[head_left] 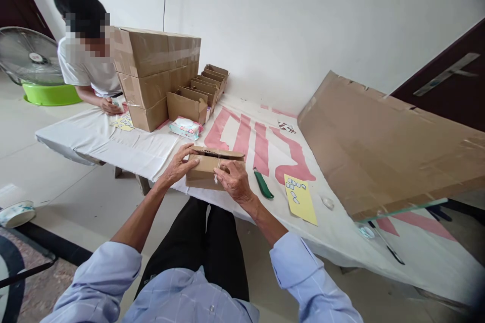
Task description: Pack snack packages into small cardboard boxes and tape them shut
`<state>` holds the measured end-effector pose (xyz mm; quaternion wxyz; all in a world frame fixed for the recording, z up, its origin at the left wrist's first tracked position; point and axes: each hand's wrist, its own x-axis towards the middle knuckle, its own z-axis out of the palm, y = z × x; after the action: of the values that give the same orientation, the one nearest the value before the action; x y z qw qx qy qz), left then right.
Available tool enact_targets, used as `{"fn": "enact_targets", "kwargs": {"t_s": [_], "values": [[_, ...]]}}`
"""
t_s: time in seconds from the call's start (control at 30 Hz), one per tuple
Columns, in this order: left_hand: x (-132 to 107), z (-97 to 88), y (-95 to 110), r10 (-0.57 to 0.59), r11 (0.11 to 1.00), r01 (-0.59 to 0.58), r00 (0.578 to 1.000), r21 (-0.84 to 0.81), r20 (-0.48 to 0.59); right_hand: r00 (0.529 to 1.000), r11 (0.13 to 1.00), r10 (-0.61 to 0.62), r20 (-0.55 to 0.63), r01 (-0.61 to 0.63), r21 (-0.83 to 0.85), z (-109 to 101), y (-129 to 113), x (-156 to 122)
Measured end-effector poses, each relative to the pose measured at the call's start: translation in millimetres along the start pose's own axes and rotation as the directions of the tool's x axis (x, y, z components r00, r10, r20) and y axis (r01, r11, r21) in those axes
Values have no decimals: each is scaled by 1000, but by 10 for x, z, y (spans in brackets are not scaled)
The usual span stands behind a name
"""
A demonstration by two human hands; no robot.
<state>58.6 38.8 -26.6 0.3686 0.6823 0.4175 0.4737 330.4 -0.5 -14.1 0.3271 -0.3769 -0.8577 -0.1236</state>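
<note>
A small cardboard box (pixel 200 175) sits at the table's front edge, its top flap slightly raised over a dark gap. My left hand (pixel 179 164) grips the box's left end, thumb on the near side. At the box's right part, my right hand (pixel 234 179) has thumb and fingers pinched together on a thin pale strip against the front face; whether it is tape or string is unclear. To the right lies a green-handled tool (pixel 263 184), then a yellow sheet (pixel 300 199) with small stickers.
Taped cartons (pixel 151 55) are stacked at the left, beside a row of open boxes (pixel 185 103) and a wipes pack (pixel 185 127). A co-worker (pixel 91 70) leans on the table there. A large cardboard sheet (pixel 386 146) stands at the right, near a black-handled tool (pixel 388 246).
</note>
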Motion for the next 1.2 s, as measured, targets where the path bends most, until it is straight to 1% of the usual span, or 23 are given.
{"fn": "enact_targets", "kwargs": {"t_s": [0.07,0.13,0.23,0.33,0.4,0.47,0.6,0.73,0.8,0.93,1.0,1.07,1.13,1.2], "values": [[-19,-3,13,7,999,-7,1000,34,9,998,984,58,-29,-52,171,-66,-22,77],[-45,0,26,13,997,-14,1000,71,14,986,918,156,-54,-124,377,-161,-44,180],[-91,11,48,56,991,-57,998,122,12,942,747,333,-38,-239,620,-331,-33,386],[-135,18,81,132,978,-129,991,161,-11,873,581,486,42,-359,730,-484,47,607],[-156,18,107,181,968,-175,983,182,-19,837,515,541,81,-406,755,-553,119,730],[-171,18,130,224,954,-216,974,209,-18,820,478,564,95,-418,773,-590,192,824],[-216,25,143,299,924,-286,954,256,-16,809,425,573,131,-430,796,-619,320,946],[-310,29,132,389,861,-385,920,333,57,801,384,571,178,-452,805,-649,444,1038],[-360,27,126,405,843,-406,911,352,79,793,361,576,200,-466,808,-653,505,1078],[-422,24,119,399,842,-398,914,363,77,770,328,599,220,-487,809,-622,647,1162],[-432,22,119,393,842,-392,916,371,76,743,318,636,208,-498,807,-615,742,1223],[-431,21,121,392,841,-392,917,373,79,699,305,693,177,-506,806,-639,848,1297],[-411,22,124,391,842,-392,917,371,80,658,287,738,152,-509,811,-698,941,1360],[-355,25,121,388,846,-388,918,367,78,640,271,756,140,-500,822,-785,992,1383]]}}
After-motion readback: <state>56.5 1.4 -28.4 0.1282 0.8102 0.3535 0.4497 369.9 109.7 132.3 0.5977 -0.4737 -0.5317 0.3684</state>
